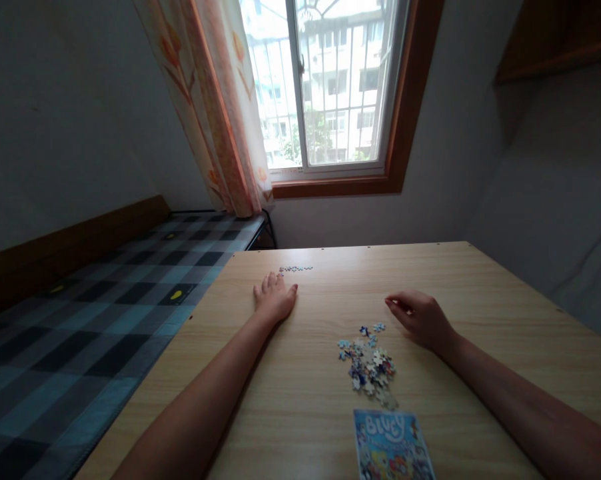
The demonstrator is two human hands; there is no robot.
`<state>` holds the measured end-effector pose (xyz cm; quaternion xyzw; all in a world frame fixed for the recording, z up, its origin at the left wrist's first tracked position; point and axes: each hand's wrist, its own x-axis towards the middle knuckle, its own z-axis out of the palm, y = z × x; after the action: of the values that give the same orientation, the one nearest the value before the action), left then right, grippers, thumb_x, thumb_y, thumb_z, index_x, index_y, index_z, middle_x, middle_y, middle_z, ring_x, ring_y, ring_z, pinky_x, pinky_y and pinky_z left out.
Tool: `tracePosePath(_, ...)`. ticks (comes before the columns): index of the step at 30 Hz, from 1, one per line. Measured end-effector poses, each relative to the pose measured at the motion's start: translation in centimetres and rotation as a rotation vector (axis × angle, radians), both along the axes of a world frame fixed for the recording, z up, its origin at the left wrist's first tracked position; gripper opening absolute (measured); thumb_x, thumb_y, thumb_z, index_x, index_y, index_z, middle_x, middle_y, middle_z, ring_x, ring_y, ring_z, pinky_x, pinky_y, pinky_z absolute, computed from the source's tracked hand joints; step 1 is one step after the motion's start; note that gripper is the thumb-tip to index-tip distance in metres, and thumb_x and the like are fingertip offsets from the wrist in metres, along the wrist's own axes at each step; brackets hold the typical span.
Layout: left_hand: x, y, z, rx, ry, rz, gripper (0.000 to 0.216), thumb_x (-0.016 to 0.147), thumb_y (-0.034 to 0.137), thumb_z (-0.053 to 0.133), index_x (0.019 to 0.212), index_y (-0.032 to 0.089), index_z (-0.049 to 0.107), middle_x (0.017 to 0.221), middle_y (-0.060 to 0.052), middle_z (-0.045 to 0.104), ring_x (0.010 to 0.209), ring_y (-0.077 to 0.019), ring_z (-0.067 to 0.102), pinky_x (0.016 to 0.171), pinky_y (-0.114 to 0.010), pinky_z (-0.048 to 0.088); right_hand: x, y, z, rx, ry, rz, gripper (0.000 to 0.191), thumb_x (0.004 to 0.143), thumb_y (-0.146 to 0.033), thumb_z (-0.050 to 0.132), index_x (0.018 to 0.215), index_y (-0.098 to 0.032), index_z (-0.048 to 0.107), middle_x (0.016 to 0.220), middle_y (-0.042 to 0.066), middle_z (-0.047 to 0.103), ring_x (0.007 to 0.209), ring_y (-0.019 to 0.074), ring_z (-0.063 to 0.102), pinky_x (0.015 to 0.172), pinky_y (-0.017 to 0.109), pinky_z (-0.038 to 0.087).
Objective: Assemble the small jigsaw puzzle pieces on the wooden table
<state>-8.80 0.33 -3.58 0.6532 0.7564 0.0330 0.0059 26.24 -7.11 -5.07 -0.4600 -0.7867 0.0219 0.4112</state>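
Observation:
My left hand (275,298) lies on the table with its fingers spread, its fingertips beside a short strip of joined jigsaw pieces (295,269) at the far left of the tabletop. Over the right part of the table, my right hand (423,317) is closed in a pinch, thumb and fingertips together. Whether a small piece is between those fingertips cannot be made out. Left of it and nearer to me is a loose pile of jigsaw pieces (368,367), some showing blue printed faces and others pale. A blue picture sheet marked "Bluey" (393,443) lies just below the pile.
The light wooden table (325,300) reaches toward the wall under a barred window (340,93). Along its left side stands a bed with a checked cover (115,327). A flowered curtain (220,107) hangs left of the window, and a wooden shelf (560,47) juts out at upper right.

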Motion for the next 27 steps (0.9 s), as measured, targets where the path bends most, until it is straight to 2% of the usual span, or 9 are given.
tracePosePath(11, -0.1, 0.2, -0.3, 0.026, 0.013, -0.019, 0.076, 0.096, 0.057, 0.021, 0.155, 0.011, 0.033, 0.164, -0.017, 0.022, 0.151, -0.0315, 0.018, 0.120, -0.058, 0.017, 0.1, 0.1, -0.2, -0.017, -0.027, 0.011, 0.021, 0.094, -0.031, 0.055, 0.086, -0.020, 0.070, 0.072, 0.004, 0.068, 0.062, 0.0171, 0.059, 0.062, 0.030, 0.045)
tracePosePath(18, 0.0, 0.1, -0.2, 0.125, -0.003, -0.044, 0.071, 0.097, 0.054, 0.028, 0.152, 0.009, 0.036, 0.161, -0.019, 0.028, 0.147, -0.0344, 0.026, 0.118, -0.056, 0.023, 0.1, -0.3, 0.5, 0.003, -0.059, 0.010, 0.020, 0.094, -0.029, 0.055, 0.086, -0.019, 0.071, 0.070, 0.004, 0.067, 0.063, 0.0175, 0.058, 0.064, 0.031, 0.044)
tracePosePath(21, -0.1, -0.8, 0.5, 0.337, -0.039, -0.213, 0.056, 0.097, 0.045, 0.039, 0.141, 0.011, 0.049, 0.149, -0.018, 0.046, 0.136, -0.0312, 0.041, 0.113, -0.047, 0.033, 0.0, -0.5, 0.9, 0.023, -0.072, 0.051, 0.019, 0.094, -0.026, 0.055, 0.087, -0.019, 0.072, 0.071, 0.004, 0.068, 0.065, 0.0174, 0.059, 0.066, 0.031, 0.045)
tracePosePath(23, 0.1, -1.7, 1.2, 0.431, -0.085, -0.428, 0.040, 0.097, 0.040, 0.042, 0.121, 0.015, 0.062, 0.126, -0.015, 0.062, 0.117, -0.0263, 0.055, 0.101, -0.039, 0.043, -0.3, -0.7, 1.3, 0.035, -0.069, 0.115, 0.018, 0.093, -0.026, 0.057, 0.088, -0.020, 0.073, 0.072, 0.004, 0.069, 0.066, 0.0168, 0.059, 0.068, 0.031, 0.046)
tracePosePath(25, 0.6, -2.7, 1.7, 0.388, -0.095, -0.655, 0.034, 0.098, 0.040, 0.042, 0.092, 0.018, 0.067, 0.095, -0.010, 0.068, 0.089, -0.0215, 0.061, 0.082, -0.033, 0.048, -0.8, -1.0, 2.0, 0.010, -0.064, 0.214, 0.016, 0.093, -0.026, 0.060, 0.091, -0.019, 0.074, 0.072, 0.004, 0.069, 0.068, 0.0165, 0.061, 0.070, 0.031, 0.046)
tracePosePath(27, 1.4, -3.7, 2.0, 0.273, -0.054, -0.835, 0.043, 0.099, 0.043, 0.042, 0.070, 0.019, 0.063, 0.075, -0.006, 0.064, 0.068, -0.0175, 0.057, 0.066, -0.030, 0.043, -1.5, -1.5, 2.9, -0.065, -0.085, 0.332, 0.015, 0.093, -0.028, 0.062, 0.094, -0.020, 0.075, 0.075, 0.004, 0.069, 0.072, 0.0164, 0.062, 0.071, 0.031, 0.047)
